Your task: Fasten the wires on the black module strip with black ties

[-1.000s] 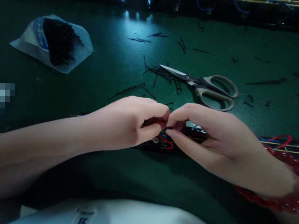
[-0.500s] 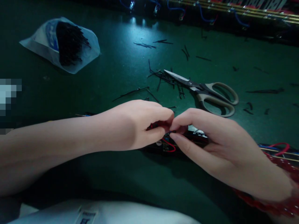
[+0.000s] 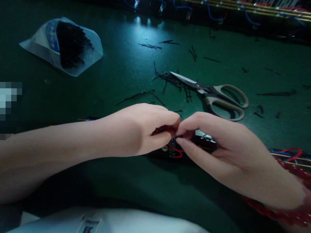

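My left hand (image 3: 155,127) reaches in from the left, its thumb and forefinger pinched together over a long dark assembly with wires (image 3: 205,144). My right hand (image 3: 218,147) meets it from the right, also in a pinch, the fingertips of both hands nearly touching. What sits between the fingertips is too small and covered to name. A red wire (image 3: 178,153) loops out just below them. Much of the assembly lies hidden under both hands. Just beyond my right hand rest scissors (image 3: 206,92) with grey-and-black handles, blades pointing left.
A clear plastic bag (image 3: 93,53) of thin black ties stands at the back left. Loose black ties (image 3: 167,77) and cut scraps (image 3: 259,111) are scattered over the green table (image 3: 116,71). Along the far edge runs another wired assembly (image 3: 233,14) with blue wires.
Almost nothing differs. Both hands keep the same pinched pose at the same spot; the whole view has shifted very slightly.
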### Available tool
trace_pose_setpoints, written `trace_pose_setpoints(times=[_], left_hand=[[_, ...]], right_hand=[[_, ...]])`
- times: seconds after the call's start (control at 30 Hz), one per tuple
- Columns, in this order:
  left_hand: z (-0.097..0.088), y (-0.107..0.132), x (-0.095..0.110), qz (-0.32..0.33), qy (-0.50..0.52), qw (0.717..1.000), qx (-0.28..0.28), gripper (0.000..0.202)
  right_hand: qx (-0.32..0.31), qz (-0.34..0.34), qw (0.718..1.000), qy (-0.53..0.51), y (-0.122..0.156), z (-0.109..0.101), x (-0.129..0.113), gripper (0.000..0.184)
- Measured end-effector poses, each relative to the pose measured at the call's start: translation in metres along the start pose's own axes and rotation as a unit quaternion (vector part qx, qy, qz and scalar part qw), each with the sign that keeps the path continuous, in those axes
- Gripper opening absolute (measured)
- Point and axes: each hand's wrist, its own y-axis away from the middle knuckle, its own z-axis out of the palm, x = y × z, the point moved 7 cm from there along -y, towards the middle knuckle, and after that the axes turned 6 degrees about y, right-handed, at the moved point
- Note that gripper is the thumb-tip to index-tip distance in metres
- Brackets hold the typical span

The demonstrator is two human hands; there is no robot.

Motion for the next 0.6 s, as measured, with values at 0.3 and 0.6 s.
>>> trace_pose_setpoints(times=[0.3, 0.6], left_hand=[[0.0008, 0.0008, 0.0023, -0.007, 0.001, 1.000, 0.000, 0.014], [-0.0005, 0.0008, 0.0008, 0.006, -0.003, 1.000, 0.006, 0.014]], right_hand=[[0.000, -0.001, 1.000, -0.001, 0.0000, 0.0004, 0.0004, 0.007], [0.000, 0.000, 1.000, -0.003, 0.0004, 0.0016, 0.0015, 0.007]])
